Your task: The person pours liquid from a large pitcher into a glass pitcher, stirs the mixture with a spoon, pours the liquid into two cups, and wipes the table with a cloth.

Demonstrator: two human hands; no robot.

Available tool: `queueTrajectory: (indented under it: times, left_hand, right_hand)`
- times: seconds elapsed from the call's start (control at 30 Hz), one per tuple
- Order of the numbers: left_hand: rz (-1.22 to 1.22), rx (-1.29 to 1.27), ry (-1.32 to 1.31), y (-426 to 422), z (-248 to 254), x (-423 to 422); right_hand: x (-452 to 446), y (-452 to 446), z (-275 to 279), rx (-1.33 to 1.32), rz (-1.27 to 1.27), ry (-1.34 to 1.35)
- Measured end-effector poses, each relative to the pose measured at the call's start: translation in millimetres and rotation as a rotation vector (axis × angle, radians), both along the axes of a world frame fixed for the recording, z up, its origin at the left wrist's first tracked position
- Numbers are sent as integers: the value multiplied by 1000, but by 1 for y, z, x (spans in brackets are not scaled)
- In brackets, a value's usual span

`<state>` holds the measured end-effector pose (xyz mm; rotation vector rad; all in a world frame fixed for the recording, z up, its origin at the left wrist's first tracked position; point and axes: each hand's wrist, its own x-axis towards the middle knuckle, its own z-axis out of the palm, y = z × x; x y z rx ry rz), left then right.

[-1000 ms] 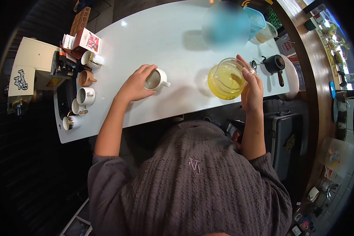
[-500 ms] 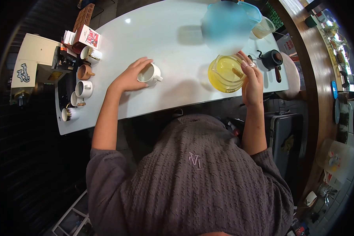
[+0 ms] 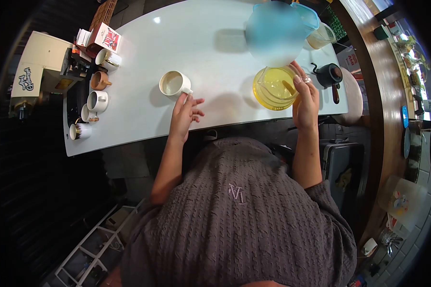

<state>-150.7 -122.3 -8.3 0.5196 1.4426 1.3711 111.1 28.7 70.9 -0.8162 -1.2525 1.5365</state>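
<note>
White cup [image 3: 173,84], one, stands mouth up on the surface [image 3: 191,38]. The left hand [image 3: 184,117] has fingertips at its handle, the other fingers loose; whether they grip it I cannot tell. The right hand [image 3: 305,100] is clamped on the side of one glass jug [image 3: 276,88] of yellow liquid, well apart from the cup. Just beyond the jug a blurred blue shape [image 3: 275,33] blocks the view, partly hiding one blue pitcher [image 3: 308,15]. One clear jug [image 3: 322,36] and one black kettle [image 3: 328,75] stand rightward. Five mugs [image 3: 98,101] line the left side, near one red-and-white box [image 3: 104,39].
</note>
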Motion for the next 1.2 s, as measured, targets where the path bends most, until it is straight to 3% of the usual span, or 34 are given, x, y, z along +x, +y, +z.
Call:
queueTrajectory:
  times: [0.23,0.43,0.5,0.67,0.97,1.2]
  left_hand:
    - [149,135,-245,23,-20,8]
    - [405,250,-145,11,-37,-2]
    - [495,227,-157,3,-22,-9]
    - [295,169,41,-18,-4,-43]
    - [43,168,59,-42,83,-73]
    - [-102,261,63,-56,89,-106]
  right_hand:
    - [-5,4,8,23,34,-23]
    - [-21,21,16,36,46,27]
    - [-33,23,23,73,53,10]
    - [-71,32,52,166,42,-118]
    - [-142,30,102,452,161,-303]
    - [-189,19,122,622,259,-276]
